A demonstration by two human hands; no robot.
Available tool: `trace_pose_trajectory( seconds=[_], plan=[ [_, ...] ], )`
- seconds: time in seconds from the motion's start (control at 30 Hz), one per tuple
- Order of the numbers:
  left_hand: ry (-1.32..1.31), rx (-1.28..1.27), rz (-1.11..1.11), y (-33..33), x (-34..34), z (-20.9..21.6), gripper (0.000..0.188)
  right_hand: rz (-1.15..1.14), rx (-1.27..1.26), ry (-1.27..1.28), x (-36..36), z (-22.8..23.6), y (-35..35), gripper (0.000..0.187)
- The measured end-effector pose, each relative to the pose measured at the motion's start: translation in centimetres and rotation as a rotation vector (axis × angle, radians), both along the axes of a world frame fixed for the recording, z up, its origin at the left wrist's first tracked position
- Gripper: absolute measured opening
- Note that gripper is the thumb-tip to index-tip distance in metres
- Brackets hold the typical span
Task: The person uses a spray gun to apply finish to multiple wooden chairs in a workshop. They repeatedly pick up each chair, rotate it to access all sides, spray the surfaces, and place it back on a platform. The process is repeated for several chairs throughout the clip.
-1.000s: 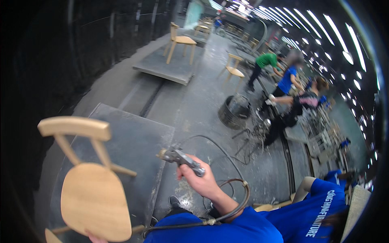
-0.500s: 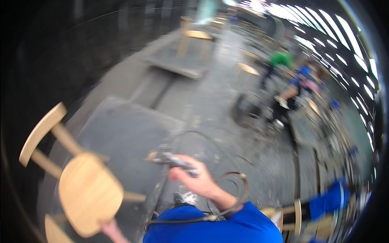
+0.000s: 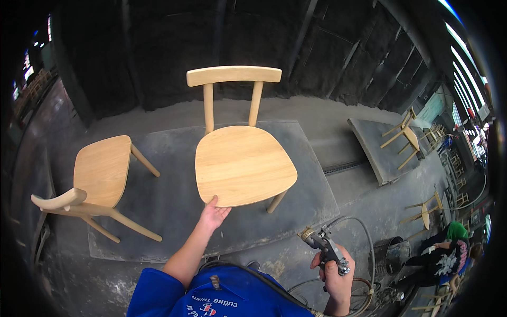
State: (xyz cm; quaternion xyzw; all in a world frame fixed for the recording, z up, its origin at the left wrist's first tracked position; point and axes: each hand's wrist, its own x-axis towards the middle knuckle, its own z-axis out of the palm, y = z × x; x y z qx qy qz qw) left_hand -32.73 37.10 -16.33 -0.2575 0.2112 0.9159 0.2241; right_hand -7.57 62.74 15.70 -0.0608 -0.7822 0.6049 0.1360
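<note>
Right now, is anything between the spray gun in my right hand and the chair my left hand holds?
Nothing visible stands between the gun in your right hand and that chair; its hose loops to the right.

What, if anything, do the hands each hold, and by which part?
Right hand: a spray gun, by its handle. Left hand: the middle chair, by the front edge of its seat.

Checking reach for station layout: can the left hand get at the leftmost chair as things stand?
Likely yes, if the left hand lets go of the middle chair: nothing visible stands between it and the leftmost chair.
</note>
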Motion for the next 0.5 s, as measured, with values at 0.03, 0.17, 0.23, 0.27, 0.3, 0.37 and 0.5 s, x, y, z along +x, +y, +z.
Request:
trace_pose_trajectory(
  seconds=[0.03, 0.17, 0.23, 0.27, 0.3, 0.37, 0.5],
  plan=[
    [-0.027, -0.044, 0.004, 0.4, 0.0, 0.2, 0.05, -0.01, -0.044, 0.027, 0.1, 0.2, -0.4, 0.072],
    [-0.032, -0.156, -0.036, 1.0, 0.8, 0.9, 0.044, 0.074, -0.118, 0.226, -0.3, 1.0, -1.8, 0.073],
    [0.004, -0.155, -0.071, 0.9, 2.2, 1.0, 0.043, 0.145, -0.106, 0.322, -0.9, 1.7, -2.0, 0.074],
    [0.0, -0.177, -0.091, 0.8, 3.1, 1.1, 0.042, 0.112, -0.014, 0.329, -1.0, 2.0, -1.8, 0.074],
    [0.035, -0.168, -0.093, 0.6, 3.8, 1.1, 0.044, 0.077, 0.075, 0.331, -1.2, 2.4, -1.6, 0.075],
    [0.067, -0.169, -0.118, 0.0, 5.2, 1.1, 0.047, -0.062, 0.13, 0.3, -1.4, 2.7, -1.3, 0.074],
    [0.125, -0.193, -0.476, -2.1, 6.5, 2.2, 0.042, -0.317, 0.018, 0.28, -1.1, 2.1, -0.6, 0.078]
  ],
)
